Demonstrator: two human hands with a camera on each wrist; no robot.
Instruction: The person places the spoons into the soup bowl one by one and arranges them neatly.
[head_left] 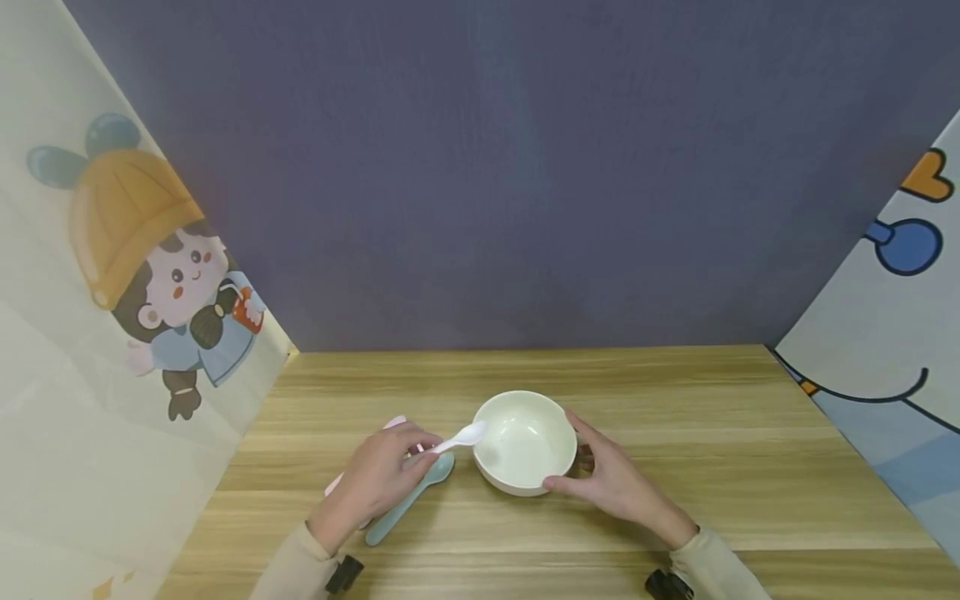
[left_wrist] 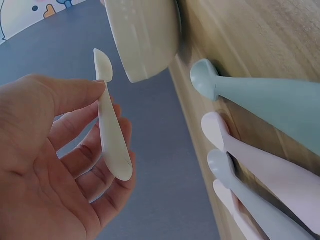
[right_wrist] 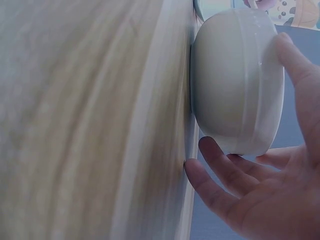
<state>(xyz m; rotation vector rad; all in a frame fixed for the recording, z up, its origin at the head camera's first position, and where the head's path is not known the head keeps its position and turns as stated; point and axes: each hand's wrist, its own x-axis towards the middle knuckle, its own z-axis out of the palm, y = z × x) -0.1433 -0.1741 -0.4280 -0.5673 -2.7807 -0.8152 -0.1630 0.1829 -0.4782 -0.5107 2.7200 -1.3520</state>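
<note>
My left hand [head_left: 384, 471] pinches a small white spoon [left_wrist: 114, 130] between thumb and fingers. In the head view, the spoon's head is at the left rim of a cream-white bowl [head_left: 525, 437], above the table. On the bowl's right side, my right hand [head_left: 618, 483] holds it, thumb at the near rim and fingers around the far side. The bowl's base appears to stand on the table in the right wrist view. Beneath my left hand lies a pale teal spoon [head_left: 408, 507], beside a pink spoon [left_wrist: 270, 172] and a grey spoon [left_wrist: 260, 200].
Another pale pink spoon [left_wrist: 235, 212] lies at the end of the row, mostly covered by my left hand in the head view. Wood-grained table [head_left: 720, 450] extends around the bowl. A dark blue panel [head_left: 517, 183] rises behind, with cartoon-printed panels at both sides.
</note>
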